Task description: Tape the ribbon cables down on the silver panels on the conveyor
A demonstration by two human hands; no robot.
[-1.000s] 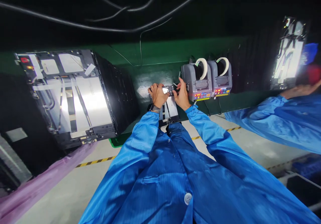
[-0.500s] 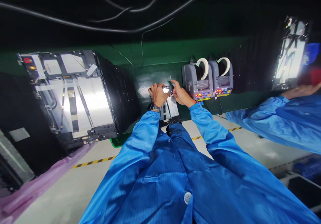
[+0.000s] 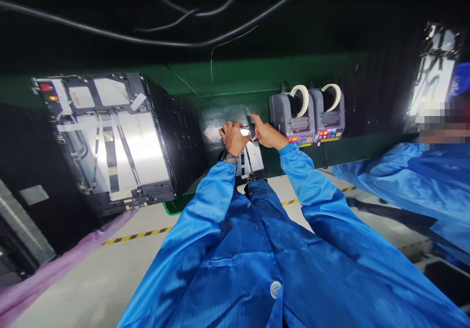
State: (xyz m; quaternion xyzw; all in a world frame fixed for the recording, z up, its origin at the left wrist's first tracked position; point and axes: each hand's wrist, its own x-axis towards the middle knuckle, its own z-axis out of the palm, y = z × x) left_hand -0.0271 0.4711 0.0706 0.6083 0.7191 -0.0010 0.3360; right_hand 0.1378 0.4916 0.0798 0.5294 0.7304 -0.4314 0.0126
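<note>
My left hand (image 3: 235, 138) grips a small dark part with a shiny metal face (image 3: 247, 131), holding it above a pale metal panel (image 3: 253, 157) in a black frame. My right hand (image 3: 267, 135) is next to that part, fingers stretched out and thumb close to its edge. A thin pale sliver (image 3: 248, 111) shows past the index fingertip, but I cannot tell whether that hand holds it. Just beyond my right hand stand two grey tape dispensers (image 3: 292, 115) (image 3: 326, 112), each with a white tape roll.
A large black-edged device back with metal plates and strips (image 3: 110, 137) stands to the left on the green bench (image 3: 235, 81). Black cables (image 3: 147, 36) run along the far side. A co-worker's blue sleeve (image 3: 382, 171) and blurred hand (image 3: 440, 133) are at the right.
My right forearm has swung toward the dispensers, with the hand turning flatter and fingers straightening. My left hand stays on the part. The co-worker's arm has shifted at the right.
</note>
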